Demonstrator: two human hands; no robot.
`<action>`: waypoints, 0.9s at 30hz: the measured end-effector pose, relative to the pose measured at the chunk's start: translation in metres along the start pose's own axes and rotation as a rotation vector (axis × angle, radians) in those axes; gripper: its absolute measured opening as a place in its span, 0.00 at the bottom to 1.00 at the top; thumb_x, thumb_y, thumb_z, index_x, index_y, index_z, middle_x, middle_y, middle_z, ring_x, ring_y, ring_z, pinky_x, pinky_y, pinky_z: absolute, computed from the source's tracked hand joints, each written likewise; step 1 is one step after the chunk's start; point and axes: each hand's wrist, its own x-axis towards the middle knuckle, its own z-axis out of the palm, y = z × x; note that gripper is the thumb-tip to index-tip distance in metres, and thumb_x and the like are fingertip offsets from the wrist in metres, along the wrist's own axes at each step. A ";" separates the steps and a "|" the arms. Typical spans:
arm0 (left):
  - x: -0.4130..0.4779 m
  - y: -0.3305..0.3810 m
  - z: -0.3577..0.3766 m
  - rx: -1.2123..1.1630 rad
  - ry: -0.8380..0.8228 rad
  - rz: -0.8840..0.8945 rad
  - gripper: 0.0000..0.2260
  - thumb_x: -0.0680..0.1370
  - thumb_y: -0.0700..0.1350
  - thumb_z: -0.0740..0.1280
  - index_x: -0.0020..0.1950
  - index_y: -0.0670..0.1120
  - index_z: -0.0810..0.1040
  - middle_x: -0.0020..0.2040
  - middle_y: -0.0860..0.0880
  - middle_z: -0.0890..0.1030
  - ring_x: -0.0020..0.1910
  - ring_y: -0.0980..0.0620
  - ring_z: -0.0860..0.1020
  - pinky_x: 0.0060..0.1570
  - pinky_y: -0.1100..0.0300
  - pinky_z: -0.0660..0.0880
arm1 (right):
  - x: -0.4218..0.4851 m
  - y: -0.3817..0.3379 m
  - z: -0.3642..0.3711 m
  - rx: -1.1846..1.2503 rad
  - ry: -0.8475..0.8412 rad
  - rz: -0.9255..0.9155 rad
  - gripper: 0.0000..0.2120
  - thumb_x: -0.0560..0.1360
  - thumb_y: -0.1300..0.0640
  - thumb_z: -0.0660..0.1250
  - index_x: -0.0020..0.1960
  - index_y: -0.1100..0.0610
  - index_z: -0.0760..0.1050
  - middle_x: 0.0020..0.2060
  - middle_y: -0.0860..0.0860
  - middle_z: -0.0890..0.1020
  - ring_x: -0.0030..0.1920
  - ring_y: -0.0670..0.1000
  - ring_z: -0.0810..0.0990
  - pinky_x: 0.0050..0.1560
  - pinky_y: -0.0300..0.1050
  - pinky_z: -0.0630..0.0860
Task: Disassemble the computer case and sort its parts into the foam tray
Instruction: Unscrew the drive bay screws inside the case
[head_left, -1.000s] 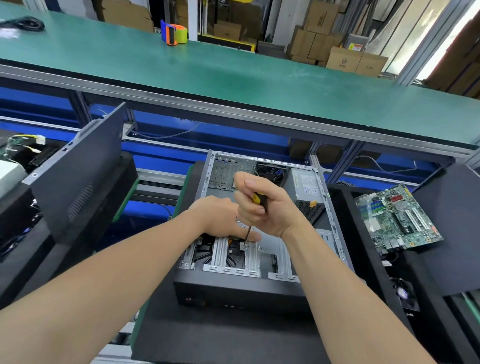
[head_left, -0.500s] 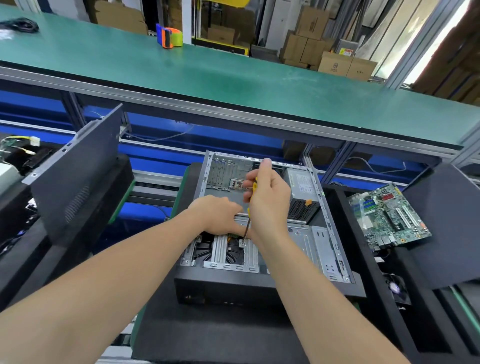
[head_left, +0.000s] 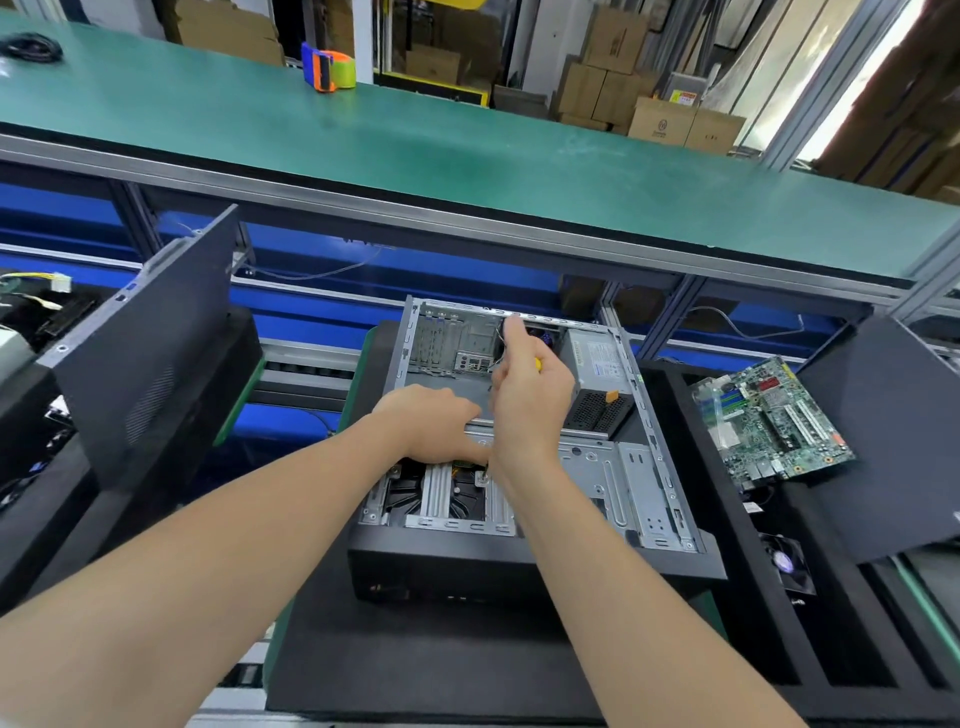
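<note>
Grips screwdriver (head_left: 538, 364) in curled right hand (head_left: 524, 405), tip on screw (head_left: 481, 477) toward case's (head_left: 519, 574) 6 o'clock; presses flat left hand (head_left: 431, 428) at screw's 9 o'clock, bracing.

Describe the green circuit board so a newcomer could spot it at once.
Find the open grey metal computer case in the middle, then look right to the black foam tray. The green circuit board lies on it, left of a dark grey flat panel. It is the only green, chip-covered part there.
</note>
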 end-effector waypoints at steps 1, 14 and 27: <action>0.001 0.000 0.002 -0.002 0.007 -0.004 0.36 0.62 0.81 0.48 0.52 0.56 0.74 0.41 0.52 0.71 0.40 0.44 0.75 0.40 0.51 0.74 | 0.003 -0.001 -0.003 0.001 -0.095 0.009 0.26 0.80 0.46 0.70 0.30 0.53 0.63 0.27 0.52 0.64 0.30 0.52 0.61 0.35 0.48 0.60; -0.006 0.000 0.003 -0.377 0.042 0.010 0.25 0.62 0.71 0.49 0.35 0.54 0.75 0.40 0.51 0.80 0.51 0.44 0.81 0.55 0.47 0.79 | 0.034 -0.008 -0.022 0.146 -1.214 0.245 0.22 0.77 0.56 0.66 0.31 0.53 0.57 0.23 0.46 0.59 0.24 0.45 0.53 0.28 0.40 0.50; 0.001 0.003 0.002 -0.070 0.029 0.010 0.45 0.55 0.90 0.44 0.45 0.57 0.77 0.44 0.54 0.82 0.41 0.49 0.79 0.45 0.51 0.78 | 0.026 -0.003 -0.024 0.290 -0.769 0.169 0.06 0.74 0.56 0.56 0.39 0.56 0.64 0.22 0.49 0.59 0.23 0.48 0.52 0.27 0.42 0.48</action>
